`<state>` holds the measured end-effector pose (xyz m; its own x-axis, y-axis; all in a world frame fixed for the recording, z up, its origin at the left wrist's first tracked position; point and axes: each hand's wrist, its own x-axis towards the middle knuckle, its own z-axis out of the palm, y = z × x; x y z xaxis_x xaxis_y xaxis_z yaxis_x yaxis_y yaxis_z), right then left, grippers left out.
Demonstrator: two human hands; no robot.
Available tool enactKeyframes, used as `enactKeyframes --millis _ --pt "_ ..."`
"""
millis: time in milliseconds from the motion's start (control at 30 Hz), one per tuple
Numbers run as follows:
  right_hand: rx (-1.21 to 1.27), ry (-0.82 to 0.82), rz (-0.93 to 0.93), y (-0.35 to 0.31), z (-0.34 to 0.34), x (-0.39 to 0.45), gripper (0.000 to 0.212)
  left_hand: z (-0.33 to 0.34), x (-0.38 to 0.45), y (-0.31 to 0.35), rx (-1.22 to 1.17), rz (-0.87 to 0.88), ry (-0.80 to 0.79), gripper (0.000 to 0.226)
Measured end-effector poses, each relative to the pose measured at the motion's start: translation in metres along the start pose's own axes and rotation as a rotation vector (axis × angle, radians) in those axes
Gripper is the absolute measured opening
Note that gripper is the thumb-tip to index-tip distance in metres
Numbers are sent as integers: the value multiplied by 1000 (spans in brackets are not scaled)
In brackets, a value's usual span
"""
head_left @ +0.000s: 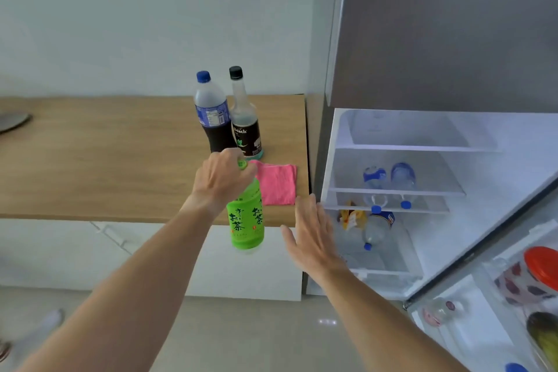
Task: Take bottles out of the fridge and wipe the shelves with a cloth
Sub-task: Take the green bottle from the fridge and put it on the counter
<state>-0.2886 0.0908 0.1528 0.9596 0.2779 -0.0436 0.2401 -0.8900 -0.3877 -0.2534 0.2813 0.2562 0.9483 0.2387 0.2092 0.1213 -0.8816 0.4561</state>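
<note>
My left hand [222,178] grips a green tea bottle [246,217] by its neck, holding it in the air at the wooden counter's [105,160] front edge. My right hand [311,229] hovers open just right of the bottle, fingers spread. A folded pink cloth [277,184] lies on the counter near its right end. Behind it stand a dark soda bottle with a blue cap [211,112] and a black-capped syrup bottle [246,118]. In the open fridge [341,160], two water bottles [389,184] lie on a glass shelf and a third water bottle [377,229] lies below.
The fridge door [498,266] swings open at the right, its racks holding a patterned jar with a red lid [531,275] and other items. A yellow packet [350,217] sits on the lower shelf. White cabinets [90,251] run under the counter. A grey object [12,122] rests at the counter's left.
</note>
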Motion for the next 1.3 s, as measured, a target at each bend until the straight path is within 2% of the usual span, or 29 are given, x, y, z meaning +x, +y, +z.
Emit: enactKeyframes --millis 133,333,467,600,733,833,967,1033,1133,1200,1300 --pt "-3 -23 -3 -24 7 37 73 -20 42 -25 23 -42 49 25" --pt "-128 -78 -17 -48 20 91 74 -17 99 -62 -52 -55 92 33" --pt "-153 -121 18 -55 32 125 87 -10 127 -75 -47 -20 114 44" --pt "-281 -193 56 -54 45 147 105 -3 135 -82 -71 35 145 48" --pt "-238 -256 57 -45 62 152 91 2 123 -79 -194 -12 253 44" --pt "-201 -181 31 -42 75 150 83 15 97 -83 -206 54 349 53" --pt "-193 -74 -23 -42 84 138 86 43 66 -98 -173 185 375 55" --pt "-186 -5 -60 -39 90 130 82 56 54 -103 -152 177 330 47" --pt "-196 67 -106 -31 99 112 71 72 34 -110 -106 137 159 30" --pt "-217 108 -144 -23 103 97 64 81 19 -110 -23 175 0 37" --pt "-128 67 -183 -14 96 73 65 99 -3 -99 71 148 -206 65"
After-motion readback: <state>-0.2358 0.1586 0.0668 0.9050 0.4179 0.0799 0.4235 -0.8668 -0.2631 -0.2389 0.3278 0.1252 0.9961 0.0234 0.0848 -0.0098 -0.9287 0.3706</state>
